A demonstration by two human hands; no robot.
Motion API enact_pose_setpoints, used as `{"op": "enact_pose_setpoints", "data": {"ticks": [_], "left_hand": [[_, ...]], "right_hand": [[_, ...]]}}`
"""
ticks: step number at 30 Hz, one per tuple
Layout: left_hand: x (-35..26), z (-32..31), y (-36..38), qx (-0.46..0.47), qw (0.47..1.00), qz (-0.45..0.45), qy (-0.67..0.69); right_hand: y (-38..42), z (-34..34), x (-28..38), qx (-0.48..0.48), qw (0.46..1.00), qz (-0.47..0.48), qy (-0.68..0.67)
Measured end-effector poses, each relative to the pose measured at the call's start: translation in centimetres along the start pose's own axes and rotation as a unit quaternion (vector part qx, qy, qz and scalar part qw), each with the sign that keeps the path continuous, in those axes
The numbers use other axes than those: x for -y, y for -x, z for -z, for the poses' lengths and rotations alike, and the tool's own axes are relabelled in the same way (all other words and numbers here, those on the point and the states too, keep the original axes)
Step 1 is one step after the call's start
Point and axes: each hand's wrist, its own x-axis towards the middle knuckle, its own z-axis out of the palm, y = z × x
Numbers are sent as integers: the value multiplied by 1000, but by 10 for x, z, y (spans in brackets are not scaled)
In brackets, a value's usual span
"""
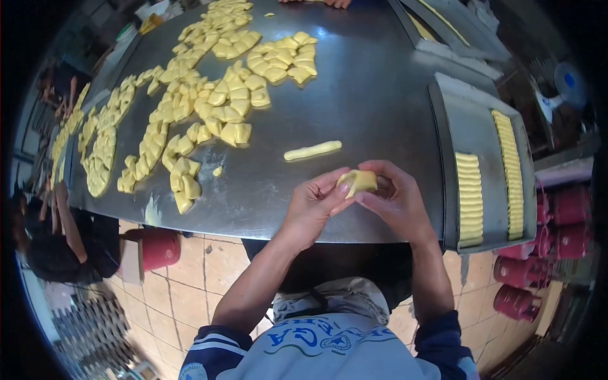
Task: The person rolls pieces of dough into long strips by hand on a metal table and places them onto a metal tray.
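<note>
Between the fingertips sits a soft, smooth dough lump (pixel 362 180), yellow and folded into a squat, uneven shape; it spans the gap from the left hand (pixel 311 206) to the right hand (pixel 398 201), its upper face bare. Both hands grasp it, fingers curled nearly closed, the left gripping its nine o'clock side and the right its three o'clock side, thumbs pressed along the lower edge. Just beyond, at ten o'clock, a slim rolled dough stick (pixel 313 150) lies on the shiny metal table (pixel 373 95). Farther off, from nine to eleven o'clock, sprawl plump, blocky dough pieces (pixel 183 101), many touching. Toward three o'clock, a shallow metal tray (pixel 468 120) carries two tight, ribbed rows of sticks (pixel 470 199).
</note>
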Motion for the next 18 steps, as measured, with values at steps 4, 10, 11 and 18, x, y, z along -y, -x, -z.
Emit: {"op": "enact_pose_setpoints", "data": {"ticks": [4,10,11,18], "left_hand": [[-6,-7,7,3,994,-44,-96],[-29,-8,11,-21,963,-141,-229],[-34,-7,12,-16,966,-120,-229],[-9,29,-5,-85,903,-72,-415]], "right_hand": [[-2,9,3,43,981,83,171],[-18,14,28,147,974,17,174],[-23,14,33,171,970,-15,173],[-56,-10,-15,242,878,-134,390]]}}
